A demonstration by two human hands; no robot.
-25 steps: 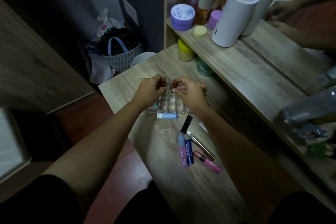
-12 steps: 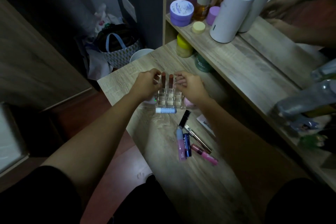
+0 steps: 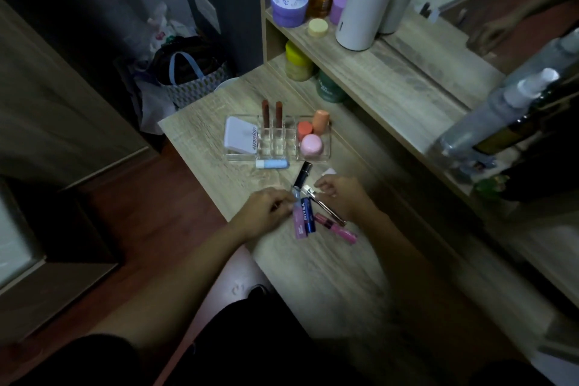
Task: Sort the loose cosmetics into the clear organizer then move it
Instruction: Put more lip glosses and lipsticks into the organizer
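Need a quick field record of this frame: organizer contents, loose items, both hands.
organizer: clear organizer on desk
in organizer: two brown lipsticks upright, white compact, pink jar, orange jar
loose: light blue tube, black tube, Nivea stick, pink gloss
left hand: at lilac tube
right hand: at silver wand

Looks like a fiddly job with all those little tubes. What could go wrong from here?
Both hands, left and right, reach into one tight pile of tubes; pulling one out could roll the others toward the desk edge.

The two lipsticks stand tall in the organizer slots; a knock, or the later move, might tip them.

The blue tube lies loose against the organizer's front and could roll if bumped.
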